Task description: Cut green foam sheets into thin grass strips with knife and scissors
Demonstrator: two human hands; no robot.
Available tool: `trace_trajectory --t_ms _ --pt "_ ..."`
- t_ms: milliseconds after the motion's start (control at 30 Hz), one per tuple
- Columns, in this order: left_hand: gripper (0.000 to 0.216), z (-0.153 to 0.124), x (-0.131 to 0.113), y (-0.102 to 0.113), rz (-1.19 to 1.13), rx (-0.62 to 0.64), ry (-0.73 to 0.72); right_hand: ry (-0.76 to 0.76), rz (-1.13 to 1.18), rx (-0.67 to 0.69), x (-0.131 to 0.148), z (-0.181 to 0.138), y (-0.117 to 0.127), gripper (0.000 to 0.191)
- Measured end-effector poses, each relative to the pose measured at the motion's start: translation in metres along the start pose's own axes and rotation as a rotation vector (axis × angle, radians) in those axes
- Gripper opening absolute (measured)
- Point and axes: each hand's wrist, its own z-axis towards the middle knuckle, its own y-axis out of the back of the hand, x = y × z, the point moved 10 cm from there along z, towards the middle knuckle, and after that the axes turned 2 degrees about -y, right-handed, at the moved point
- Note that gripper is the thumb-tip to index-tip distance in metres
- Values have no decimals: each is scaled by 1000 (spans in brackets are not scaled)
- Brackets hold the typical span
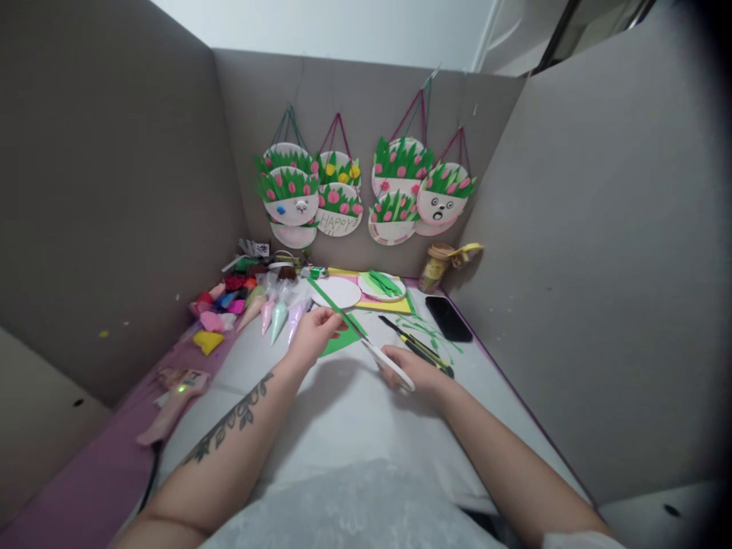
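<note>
Grey panels (572, 267) surround the white-covered table (229, 374). Above it, my left hand (313, 335) is pinching one narrow green paper strip (325, 295), and my right hand (416, 372) is closed around white-handled scissors (393, 362).

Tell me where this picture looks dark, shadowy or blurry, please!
In the head view, the far right edge fades to black; soft shadows lie on the white table below the left hand and right hand; the lettering under HAPPY on a hanging plate is too unclear to read.
</note>
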Motion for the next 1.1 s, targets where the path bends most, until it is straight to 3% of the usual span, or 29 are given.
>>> trace_trajectory --t_ms 1100 --pt "25 -3 2 -6 -23 39 27 10 82 -2 -15 7 5 21"
